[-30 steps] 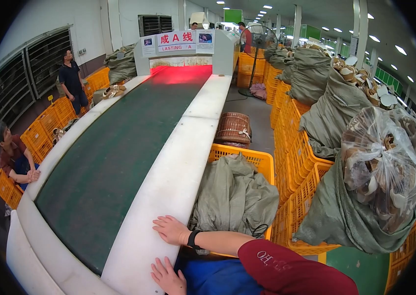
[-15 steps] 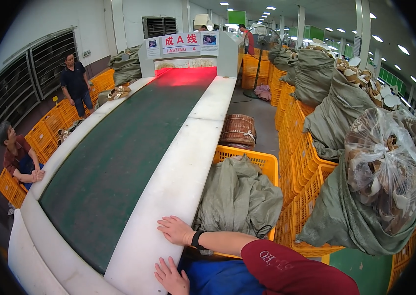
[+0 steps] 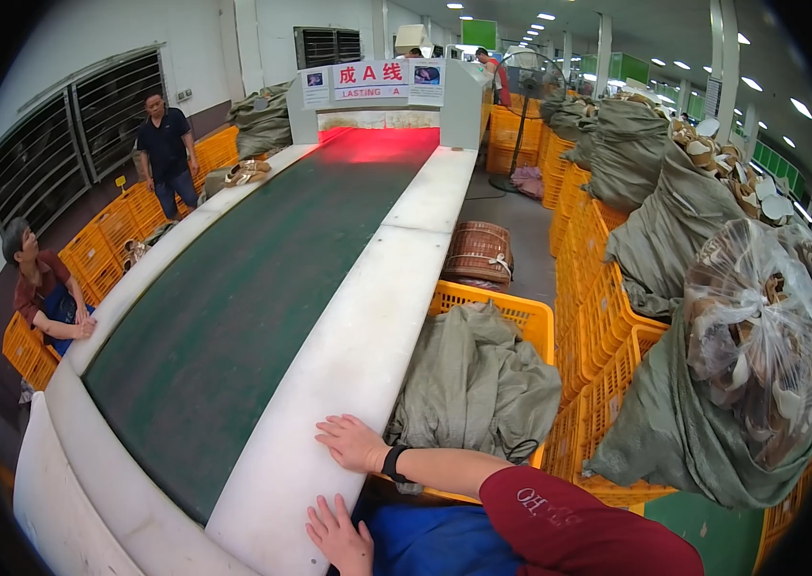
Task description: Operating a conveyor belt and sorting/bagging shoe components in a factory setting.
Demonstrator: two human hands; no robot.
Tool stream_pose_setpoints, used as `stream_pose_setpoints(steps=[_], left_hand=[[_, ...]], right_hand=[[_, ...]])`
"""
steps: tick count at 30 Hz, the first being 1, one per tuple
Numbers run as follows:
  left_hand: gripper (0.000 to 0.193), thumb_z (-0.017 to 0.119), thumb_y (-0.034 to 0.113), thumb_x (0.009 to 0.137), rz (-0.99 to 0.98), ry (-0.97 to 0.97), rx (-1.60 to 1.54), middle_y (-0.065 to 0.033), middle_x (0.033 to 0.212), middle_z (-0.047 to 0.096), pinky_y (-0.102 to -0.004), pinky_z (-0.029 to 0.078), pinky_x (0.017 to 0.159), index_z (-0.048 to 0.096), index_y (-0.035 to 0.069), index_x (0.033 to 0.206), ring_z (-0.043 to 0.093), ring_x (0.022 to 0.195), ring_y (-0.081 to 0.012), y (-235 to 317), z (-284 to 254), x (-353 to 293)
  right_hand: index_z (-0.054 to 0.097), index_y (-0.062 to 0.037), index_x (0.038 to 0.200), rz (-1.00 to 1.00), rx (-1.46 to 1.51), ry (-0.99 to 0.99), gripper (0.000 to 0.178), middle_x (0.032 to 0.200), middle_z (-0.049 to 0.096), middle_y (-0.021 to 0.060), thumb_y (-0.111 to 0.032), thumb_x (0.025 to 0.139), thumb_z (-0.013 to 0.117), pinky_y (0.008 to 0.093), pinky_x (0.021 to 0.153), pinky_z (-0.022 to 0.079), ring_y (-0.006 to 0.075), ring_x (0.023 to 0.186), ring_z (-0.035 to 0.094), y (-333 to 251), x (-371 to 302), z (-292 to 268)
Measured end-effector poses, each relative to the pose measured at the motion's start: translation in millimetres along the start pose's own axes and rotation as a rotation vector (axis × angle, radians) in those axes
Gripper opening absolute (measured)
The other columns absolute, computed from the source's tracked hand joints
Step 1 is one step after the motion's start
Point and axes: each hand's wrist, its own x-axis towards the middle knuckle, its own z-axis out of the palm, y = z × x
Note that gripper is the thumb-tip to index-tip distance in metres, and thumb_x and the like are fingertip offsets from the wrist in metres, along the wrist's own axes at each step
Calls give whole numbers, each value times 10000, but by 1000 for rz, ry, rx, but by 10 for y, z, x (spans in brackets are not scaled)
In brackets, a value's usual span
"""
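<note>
My left hand (image 3: 341,540) lies flat on the white border (image 3: 329,384) of a conveyor, fingers spread and holding nothing. Just beyond it, my right hand (image 3: 353,444) also rests palm down on this border, a black band at its wrist. Beside the hands runs the dark green conveyor belt (image 3: 243,298), bare along its near stretch. Tan shoes (image 3: 247,172) sit on the far part of the left border. Close to my right forearm, a grey-green woven sack (image 3: 473,384) fills a yellow crate (image 3: 531,322).
At right, stacked yellow crates (image 3: 581,336) carry sacks (image 3: 675,202) and a clear plastic bag (image 3: 761,326) of shoe parts. A brown wicker basket (image 3: 478,252) and a standing fan (image 3: 521,125) are farther off. Two people (image 3: 168,149) (image 3: 46,288) are across the belt.
The whole view has shifted slightly to the right. Both my hands stay on the white border. The nearer person across the belt has changed posture a little.
</note>
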Motion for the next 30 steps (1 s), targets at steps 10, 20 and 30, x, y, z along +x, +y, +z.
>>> stream_pose_setpoints(steps=[10, 20, 30], left_hand=[[656, 628, 209, 728, -2, 15, -11, -194, 1352, 346, -527, 284, 980, 371, 111, 1324, 331, 1213, -413, 13, -33, 4], [722, 675, 197, 647, -19, -18, -15, -185, 1372, 300, -545, 203, 1010, 382, 84, 1297, 253, 1261, -412, -21, 128, -11], [554, 676, 256, 714, 22, -219, -424, -192, 1060, 579, -409, 452, 804, 484, 32, 1184, 551, 968, -345, -603, -569, -267]], right_hand=[[555, -101, 1083, -8, -18, 15, 304, 1230, 500, 75, -159, 790, 500, 423, 984, 319, 257, 1164, 423, 0, 0, 3], [554, -103, 1083, -9, -9, 15, 302, 1223, 500, 80, -161, 791, 500, 423, 983, 319, 259, 1161, 426, 0, 0, -16], [589, -111, 1032, -24, -19, 76, 273, 1179, 537, 80, -163, 775, 515, 421, 970, 337, 265, 1127, 467, 14, 15, 3]])
